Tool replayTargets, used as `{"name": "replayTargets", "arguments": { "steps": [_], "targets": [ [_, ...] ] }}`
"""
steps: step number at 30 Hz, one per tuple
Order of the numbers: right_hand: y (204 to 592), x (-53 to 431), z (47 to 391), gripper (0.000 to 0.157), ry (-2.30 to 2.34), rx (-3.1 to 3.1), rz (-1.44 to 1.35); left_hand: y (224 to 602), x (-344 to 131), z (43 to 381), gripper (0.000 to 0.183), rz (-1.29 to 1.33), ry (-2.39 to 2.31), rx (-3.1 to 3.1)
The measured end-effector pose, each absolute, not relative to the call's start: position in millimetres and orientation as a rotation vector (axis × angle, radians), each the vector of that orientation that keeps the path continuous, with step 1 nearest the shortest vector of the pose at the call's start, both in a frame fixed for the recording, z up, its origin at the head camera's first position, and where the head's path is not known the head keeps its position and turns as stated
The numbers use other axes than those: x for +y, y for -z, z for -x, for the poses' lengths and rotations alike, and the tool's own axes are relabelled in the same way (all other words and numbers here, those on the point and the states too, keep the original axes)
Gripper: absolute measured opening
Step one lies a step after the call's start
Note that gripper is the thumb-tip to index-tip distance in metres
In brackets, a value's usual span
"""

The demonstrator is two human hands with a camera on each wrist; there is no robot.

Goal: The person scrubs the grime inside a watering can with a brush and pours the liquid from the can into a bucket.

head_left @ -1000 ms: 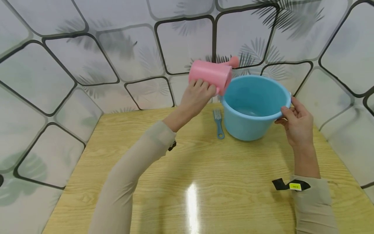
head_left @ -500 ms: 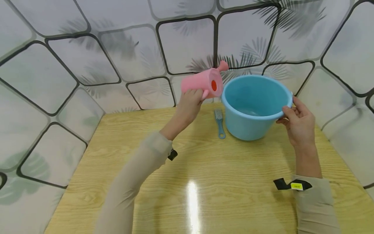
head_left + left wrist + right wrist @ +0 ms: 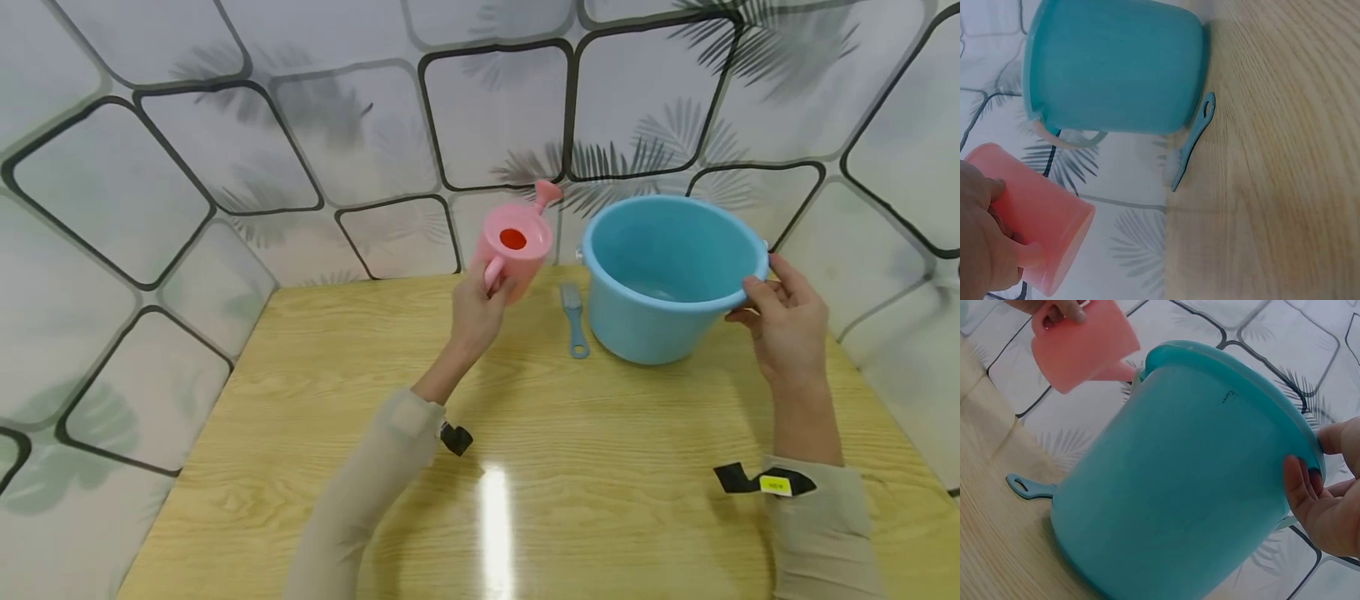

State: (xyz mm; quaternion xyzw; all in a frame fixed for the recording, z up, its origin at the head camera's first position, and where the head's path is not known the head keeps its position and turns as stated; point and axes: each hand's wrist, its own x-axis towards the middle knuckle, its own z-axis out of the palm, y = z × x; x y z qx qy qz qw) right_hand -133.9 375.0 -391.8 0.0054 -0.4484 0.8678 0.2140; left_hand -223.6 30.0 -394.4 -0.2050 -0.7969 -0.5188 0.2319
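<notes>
My left hand (image 3: 477, 315) grips the handle of a pink watering can (image 3: 517, 250), held above the table left of the bucket. The can stands slightly tilted, its round top opening and spout visible in the head view. In the left wrist view, fingers curl round the handle of the watering can (image 3: 1047, 212). A light blue bucket (image 3: 645, 329) stands upright at the back right. My right hand (image 3: 791, 329) pinches its rim on the right side. The right wrist view shows the thumb and fingers of the right hand (image 3: 1329, 494) on either side of the bucket's rim.
A small blue brush (image 3: 575, 321) lies on the wooden table (image 3: 600, 433), just left of the bucket. Patterned white wall covering (image 3: 495, 117) rises behind the table and along both sides. The bucket's pale handle (image 3: 1072, 140) hangs on its side.
The left hand has drawn the watering can left and down, away from the bucket. The can has turned from lying tipped sideways to nearly upright. The right hand still holds the rim.
</notes>
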Motion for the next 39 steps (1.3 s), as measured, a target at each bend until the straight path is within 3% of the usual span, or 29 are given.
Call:
{"name": "replayTargets", "arguments": {
  "steps": [10, 16, 22, 30, 39],
  "targets": [
    [390, 376, 132, 0.065, -2.238, -1.415, 0.092, 412, -5, 210, 0.029, 0.381, 1.537, -2.125],
    [387, 376, 129, 0.052, -2.085, -1.524, 0.385, 420, -25, 204, 0.026, 0.262, 1.601, -2.068],
    [389, 369, 128, 0.038, -1.467, -1.771, 0.612, 423, -43, 201, 0.021, 0.161, 1.628, -2.067],
    [393, 341, 125, 0.039, -0.895, -1.829, 0.393, 437, -69, 196, 0.034, 0.045, 1.667, -2.01],
    [368, 279, 126, 0.05, -0.752, -1.559, 0.016, 432, -92, 194, 0.031, 0.049, 1.731, -1.925]
  ]
}}
